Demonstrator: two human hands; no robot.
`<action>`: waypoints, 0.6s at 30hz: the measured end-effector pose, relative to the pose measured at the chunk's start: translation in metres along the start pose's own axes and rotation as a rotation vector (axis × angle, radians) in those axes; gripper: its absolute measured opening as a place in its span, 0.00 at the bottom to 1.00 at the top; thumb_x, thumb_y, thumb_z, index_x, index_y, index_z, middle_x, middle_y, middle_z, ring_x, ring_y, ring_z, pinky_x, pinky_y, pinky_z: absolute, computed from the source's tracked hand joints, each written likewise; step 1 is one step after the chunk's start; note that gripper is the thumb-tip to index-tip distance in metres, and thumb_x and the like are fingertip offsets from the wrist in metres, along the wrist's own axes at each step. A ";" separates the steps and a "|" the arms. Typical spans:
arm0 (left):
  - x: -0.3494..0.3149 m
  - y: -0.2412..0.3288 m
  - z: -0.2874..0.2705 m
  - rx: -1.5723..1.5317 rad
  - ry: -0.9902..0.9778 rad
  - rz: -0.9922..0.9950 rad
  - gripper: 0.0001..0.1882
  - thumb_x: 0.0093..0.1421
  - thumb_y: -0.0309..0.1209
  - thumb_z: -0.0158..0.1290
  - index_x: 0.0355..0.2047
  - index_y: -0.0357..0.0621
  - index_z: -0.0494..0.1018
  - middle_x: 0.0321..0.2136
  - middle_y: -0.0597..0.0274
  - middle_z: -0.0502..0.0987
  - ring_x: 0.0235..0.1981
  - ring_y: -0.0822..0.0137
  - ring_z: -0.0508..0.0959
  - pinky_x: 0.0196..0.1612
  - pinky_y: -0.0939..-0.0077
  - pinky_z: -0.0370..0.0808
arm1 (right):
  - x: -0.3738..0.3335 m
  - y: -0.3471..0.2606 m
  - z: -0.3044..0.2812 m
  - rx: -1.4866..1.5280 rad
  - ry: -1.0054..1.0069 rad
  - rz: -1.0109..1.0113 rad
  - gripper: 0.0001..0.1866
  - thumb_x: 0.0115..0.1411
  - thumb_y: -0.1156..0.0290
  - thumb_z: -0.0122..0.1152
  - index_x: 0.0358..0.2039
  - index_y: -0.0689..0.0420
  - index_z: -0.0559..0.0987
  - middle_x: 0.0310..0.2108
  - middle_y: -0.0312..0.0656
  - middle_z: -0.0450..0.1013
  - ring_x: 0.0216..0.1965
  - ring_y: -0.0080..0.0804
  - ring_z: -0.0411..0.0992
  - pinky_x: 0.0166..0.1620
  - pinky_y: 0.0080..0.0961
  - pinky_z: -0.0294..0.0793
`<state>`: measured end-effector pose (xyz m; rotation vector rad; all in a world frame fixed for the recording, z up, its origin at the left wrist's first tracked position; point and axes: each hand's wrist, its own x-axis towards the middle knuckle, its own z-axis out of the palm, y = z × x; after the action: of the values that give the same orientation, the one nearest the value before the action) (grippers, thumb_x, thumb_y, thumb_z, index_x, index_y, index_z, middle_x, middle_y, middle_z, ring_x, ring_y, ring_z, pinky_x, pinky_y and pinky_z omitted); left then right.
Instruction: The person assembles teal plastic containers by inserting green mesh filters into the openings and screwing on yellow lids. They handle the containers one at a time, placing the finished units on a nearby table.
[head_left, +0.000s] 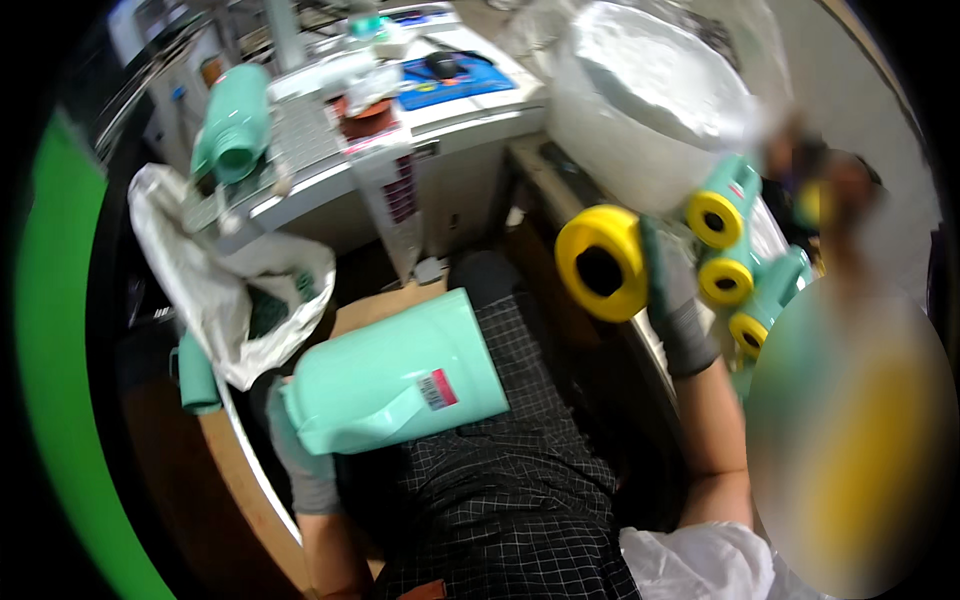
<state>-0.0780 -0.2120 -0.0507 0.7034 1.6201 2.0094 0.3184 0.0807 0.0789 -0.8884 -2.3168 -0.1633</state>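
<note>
A mint-green jug (pixel 400 375) with a handle and a small red-and-white label lies on its side across my lap. My left hand (pixel 300 450), in a grey-and-green glove, grips its left end, the fingers partly hidden by the jug. Out to the right, my gloved right hand (pixel 675 300) holds a yellow ring-shaped piece (pixel 622 295) with a dark centre, facing me. Whether anything is attached behind that ring is hidden. Just beyond my right hand lie several mint-green jugs with yellow ends, the uppermost jug (pixel 738 190) nearest the white bag.
A large white bag-lined container (pixel 630 130) stands at the back right. Another mint-green jug (pixel 240 115) lies on the machine bench (pixel 470 120). At left hangs an open white sack (pixel 185 260), with a green jug (pixel 197 375) below it. A blurred person (pixel 850 210) is at far right.
</note>
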 end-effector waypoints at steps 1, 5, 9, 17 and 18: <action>-0.017 -0.003 0.009 -0.044 0.076 -0.024 0.19 0.77 0.41 0.42 0.57 0.42 0.72 0.50 0.62 0.79 0.51 0.69 0.78 0.58 0.71 0.74 | 0.009 -0.039 0.016 0.204 0.010 0.060 0.25 0.68 0.69 0.60 0.63 0.65 0.70 0.44 0.53 0.77 0.42 0.45 0.78 0.48 0.37 0.80; -0.041 -0.041 0.005 -0.725 0.197 -0.480 0.20 0.76 0.45 0.42 0.50 0.43 0.75 0.45 0.63 0.80 0.47 0.66 0.79 0.55 0.70 0.75 | 0.018 -0.130 0.055 0.990 0.033 0.550 0.25 0.62 0.68 0.66 0.57 0.67 0.76 0.42 0.49 0.75 0.41 0.32 0.74 0.47 0.29 0.75; -0.058 -0.050 0.012 -0.819 0.146 -0.536 0.25 0.75 0.50 0.43 0.56 0.42 0.74 0.52 0.59 0.79 0.51 0.60 0.79 0.57 0.64 0.76 | -0.004 -0.144 0.057 0.877 -0.043 0.113 0.30 0.60 0.66 0.66 0.61 0.66 0.76 0.43 0.46 0.69 0.43 0.36 0.70 0.49 0.29 0.72; -0.068 -0.042 0.026 -0.654 0.119 -0.571 0.28 0.74 0.52 0.43 0.59 0.42 0.72 0.54 0.57 0.78 0.52 0.60 0.79 0.56 0.64 0.78 | -0.035 -0.137 0.050 0.900 -0.065 0.042 0.30 0.62 0.63 0.62 0.62 0.67 0.75 0.46 0.49 0.72 0.44 0.36 0.70 0.47 0.28 0.73; -0.071 -0.046 0.023 -0.586 0.102 -0.502 0.28 0.75 0.52 0.43 0.58 0.41 0.73 0.53 0.58 0.78 0.52 0.62 0.78 0.56 0.65 0.78 | -0.037 -0.138 0.050 0.898 -0.065 0.057 0.30 0.61 0.63 0.61 0.61 0.67 0.75 0.45 0.48 0.72 0.43 0.35 0.70 0.47 0.28 0.73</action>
<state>-0.0074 -0.2307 -0.0986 -0.0243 1.0207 1.9920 0.2253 -0.0285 0.0326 -0.4811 -2.0683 0.8722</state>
